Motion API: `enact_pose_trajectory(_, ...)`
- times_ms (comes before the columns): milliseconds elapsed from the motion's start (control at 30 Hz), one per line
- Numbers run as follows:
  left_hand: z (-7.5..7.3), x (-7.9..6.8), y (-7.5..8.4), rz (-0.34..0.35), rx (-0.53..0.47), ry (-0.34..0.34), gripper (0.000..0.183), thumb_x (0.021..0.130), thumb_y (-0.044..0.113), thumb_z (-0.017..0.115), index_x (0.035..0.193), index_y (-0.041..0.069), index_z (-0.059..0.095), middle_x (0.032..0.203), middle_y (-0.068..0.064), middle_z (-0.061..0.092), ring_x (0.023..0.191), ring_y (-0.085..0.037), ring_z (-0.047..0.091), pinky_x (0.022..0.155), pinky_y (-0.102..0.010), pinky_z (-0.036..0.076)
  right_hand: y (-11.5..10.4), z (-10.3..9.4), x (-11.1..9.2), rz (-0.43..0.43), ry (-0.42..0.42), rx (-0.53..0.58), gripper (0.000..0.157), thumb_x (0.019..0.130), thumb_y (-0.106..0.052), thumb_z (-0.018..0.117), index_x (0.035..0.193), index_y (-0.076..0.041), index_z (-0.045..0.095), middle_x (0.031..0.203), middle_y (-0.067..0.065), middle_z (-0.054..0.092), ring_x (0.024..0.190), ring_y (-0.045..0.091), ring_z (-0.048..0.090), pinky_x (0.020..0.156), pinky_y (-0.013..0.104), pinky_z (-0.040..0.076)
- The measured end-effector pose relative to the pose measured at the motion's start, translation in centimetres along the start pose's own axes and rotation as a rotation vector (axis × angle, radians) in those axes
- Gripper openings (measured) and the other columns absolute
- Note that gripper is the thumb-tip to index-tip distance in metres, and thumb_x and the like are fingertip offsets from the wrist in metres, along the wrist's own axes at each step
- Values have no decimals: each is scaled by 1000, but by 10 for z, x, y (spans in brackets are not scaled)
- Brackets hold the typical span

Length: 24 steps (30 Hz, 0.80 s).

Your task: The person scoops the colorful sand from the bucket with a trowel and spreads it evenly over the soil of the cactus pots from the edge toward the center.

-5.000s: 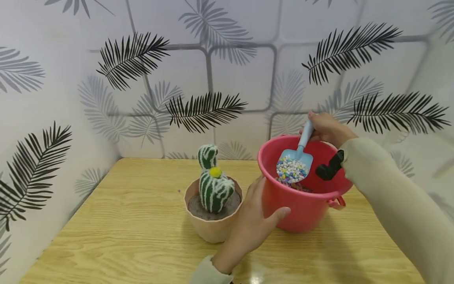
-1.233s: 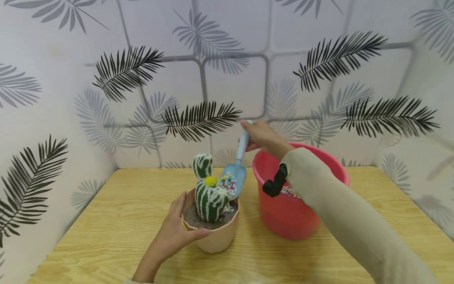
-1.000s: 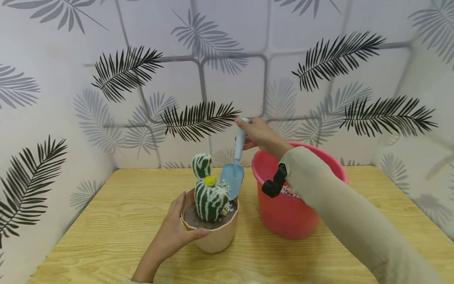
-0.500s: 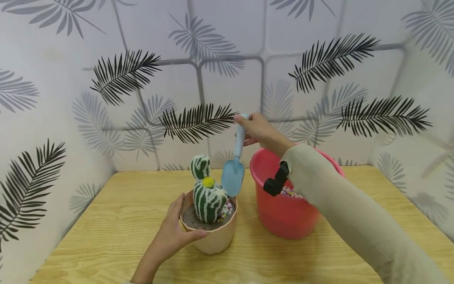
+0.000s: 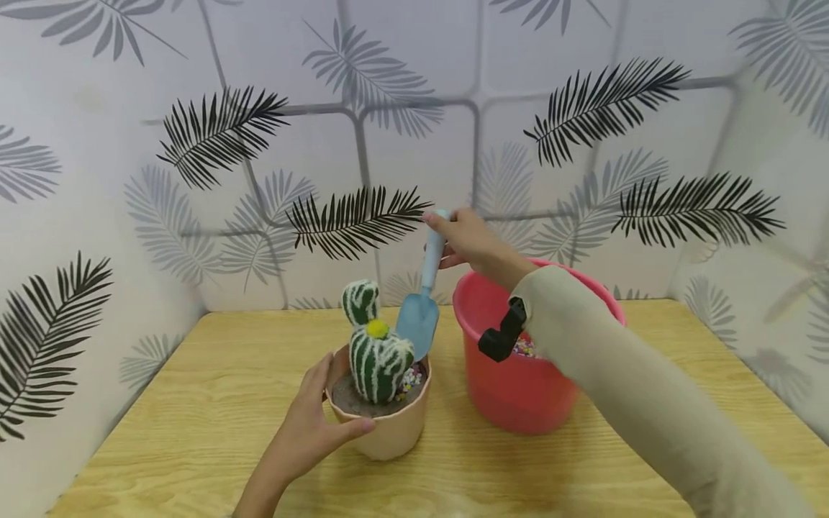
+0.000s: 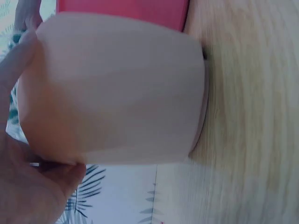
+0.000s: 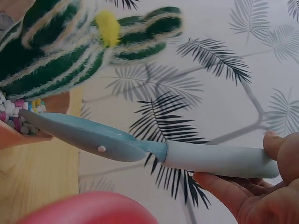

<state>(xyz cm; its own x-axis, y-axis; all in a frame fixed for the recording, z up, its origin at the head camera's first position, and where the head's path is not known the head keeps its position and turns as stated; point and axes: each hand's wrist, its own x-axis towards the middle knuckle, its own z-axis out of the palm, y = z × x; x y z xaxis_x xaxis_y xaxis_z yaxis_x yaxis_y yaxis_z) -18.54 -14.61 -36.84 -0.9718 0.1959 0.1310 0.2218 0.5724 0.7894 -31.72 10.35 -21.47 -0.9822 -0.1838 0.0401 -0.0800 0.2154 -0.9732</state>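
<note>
Leaf-printed wallpaper (image 5: 427, 165) rises behind. The right hand (image 5: 468, 239) pinches the trowel (image 5: 417, 320), tilted blade-down over the pot (image 5: 388, 435), by its handle (image 5: 432, 262): probably light, stiff, best held there. The left hand (image 5: 309, 424), thumb and fingers apart, grips the pot.

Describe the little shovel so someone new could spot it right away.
On the wooden table, find the red bucket. Left of it, by the peach pot with the cactus, the right hand holds the shovel. Unlike those, it is light blue, with a straight handle.
</note>
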Motion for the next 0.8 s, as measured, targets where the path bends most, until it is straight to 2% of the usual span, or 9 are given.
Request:
enact_pose_trajectory(200, 9, -2, 13, -18, 12, 85, 114, 72, 44, 81, 150, -4, 13, 152, -26, 21, 139, -44, 26, 108, -58, 32, -9, -22, -4, -13, 43, 33, 41, 100, -30, 48, 118, 6, 40, 101, 18, 58, 74, 15, 67, 71, 32, 58)
enact_pose_trajectory(300, 9, -1, 13, -9, 1, 90, 111, 72, 44, 82, 149, -3, 16, 150, -25, 24, 136, -43, 33, 105, -55, 37, -13, -36, -8, -13, 62, 66, 41, 100, -31, 47, 118, 4, 38, 101, 17, 57, 72, 13, 67, 68, 29, 58)
enact_pose_trajectory(367, 6, 2, 9, 1, -31, 61, 108, 73, 40, 81, 149, 0, 17, 150, -24, 24, 135, -41, 35, 104, -52, 39, -17, -46, -12, -19, 74, 98, 39, 99, -32, 47, 116, 3, 40, 96, 13, 59, 70, 12, 67, 66, 28, 58)
enact_pose_trajectory(467, -3, 9, -2, 38, -65, -21, 105, 75, 34, 81, 150, 2, 15, 152, -23, 22, 137, -40, 32, 105, -50, 39, -21, -63, -19, -36, 83, 131, 36, 99, -32, 47, 113, 0, 40, 89, 8, 60, 69, 11, 68, 65, 28, 58)
enact_pose_trajectory(633, -17, 22, -14, 131, -33, -149, 108, 75, 30, 82, 151, -1, 11, 154, -24, 18, 139, -43, 27, 106, -55, 35, -23, -88, -31, -54, 79, 142, 37, 98, -36, 48, 111, -2, 40, 85, 4, 62, 73, 12, 69, 68, 30, 58)
enact_pose_trajectory(733, -20, 25, -15, 150, -13, -176, 109, 76, 32, 81, 151, -1, 10, 155, -25, 17, 139, -43, 27, 106, -57, 34, -22, -102, -37, -47, 88, 154, 40, 96, -39, 49, 111, -4, 41, 86, 4, 63, 74, 12, 69, 68, 31, 59)
enact_pose_trajectory(800, -20, 23, -14, 150, 9, -172, 108, 77, 35, 79, 151, -1, 10, 154, -25, 18, 139, -43, 28, 105, -57, 35, -21, -110, -40, -47, 95, 148, 46, 95, -42, 49, 116, -1, 40, 88, 3, 62, 75, 12, 69, 68, 31, 59)
